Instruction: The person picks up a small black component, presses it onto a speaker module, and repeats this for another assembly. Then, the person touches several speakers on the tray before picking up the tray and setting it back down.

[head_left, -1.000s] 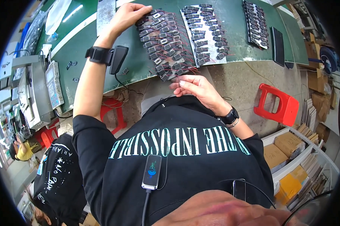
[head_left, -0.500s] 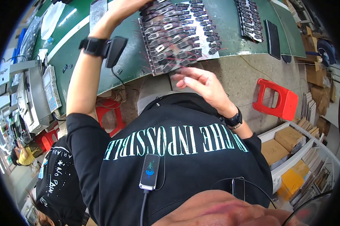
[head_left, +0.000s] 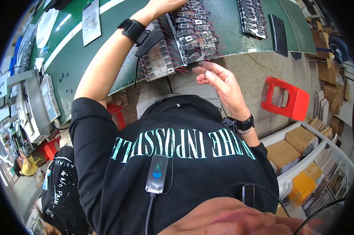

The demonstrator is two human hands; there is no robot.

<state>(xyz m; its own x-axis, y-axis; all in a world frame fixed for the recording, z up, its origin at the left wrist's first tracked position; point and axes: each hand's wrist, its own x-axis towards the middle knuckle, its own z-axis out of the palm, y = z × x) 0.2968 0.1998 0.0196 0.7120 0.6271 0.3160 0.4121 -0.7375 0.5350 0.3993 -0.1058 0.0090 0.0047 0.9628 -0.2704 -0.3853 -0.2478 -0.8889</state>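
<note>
My left hand (head_left: 166, 5) reaches to the top edge of the view, at the far end of a tray of small black modules (head_left: 190, 35). Its fingers are cut off there, so its grip is hidden. Thin red wires stick out from the modules, which sit in rows. Just off the tray's near edge is my right hand (head_left: 225, 85), fingers loosely curved and thumb apart, fingertips slightly blurred. Nothing shows in it. A second board of modules (head_left: 157, 62) lies left of the tray, partly under my left wrist, its near end at the table edge.
On the green table (head_left: 239, 42) stand another loaded tray (head_left: 252, 17) and a black flat panel (head_left: 279, 34) to the right. A metal plate (head_left: 91, 23) lies at the far left. A red stool (head_left: 285, 98) is on the floor, near shelved cartons (head_left: 281, 154).
The tray of modules has shifted right, with my left hand moving the same way. The board to its left has come into sight. My right hand has moved slightly right.
</note>
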